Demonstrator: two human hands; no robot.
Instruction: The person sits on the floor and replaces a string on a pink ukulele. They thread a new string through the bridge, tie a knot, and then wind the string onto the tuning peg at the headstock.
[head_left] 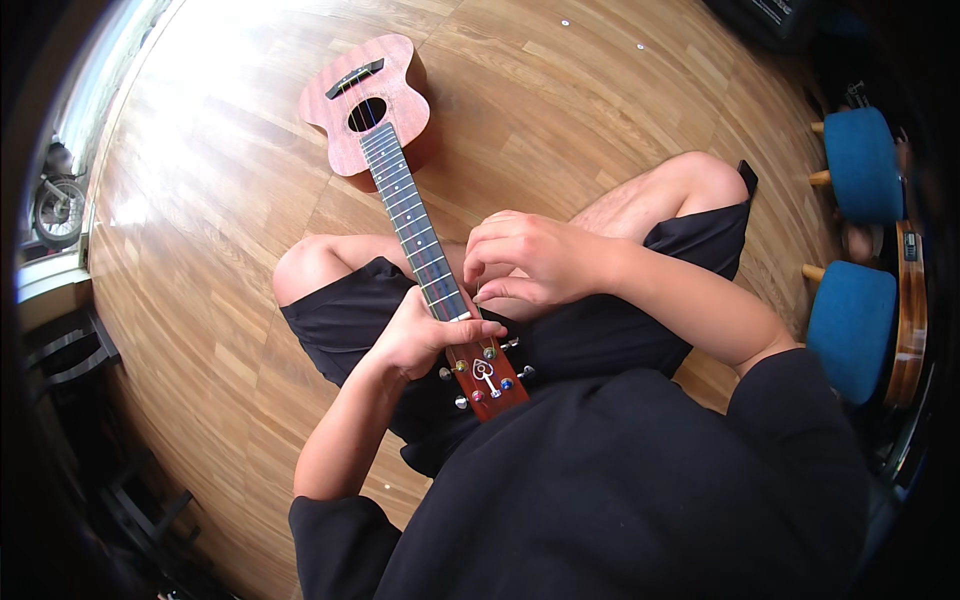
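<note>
A ukulele [345, 135] rests with its pinkish-brown body on the floor ahead of me, its neck running back between my bent legs. Its reddish headstock [487, 385], with several tuning pegs, lies against my dark shirt. My left hand [420, 335] is wrapped around the neck by the nut, thumb across the top of the headstock. Just right of the neck, my right hand [525, 262] has curled fingers and the thumb brought together. A thin strand like a string [478, 288] shows at its fingertips; where it runs is too fine to follow. Faint strings cross the soundhole [367, 114].
I sit cross-legged on a wood-plank floor [230, 300]. Blue-cushioned stools [852, 330] lie along the right side. Black furniture [75, 350] lines the left edge. Bright light comes from a window at the upper left, where a wheel [60, 210] shows outside.
</note>
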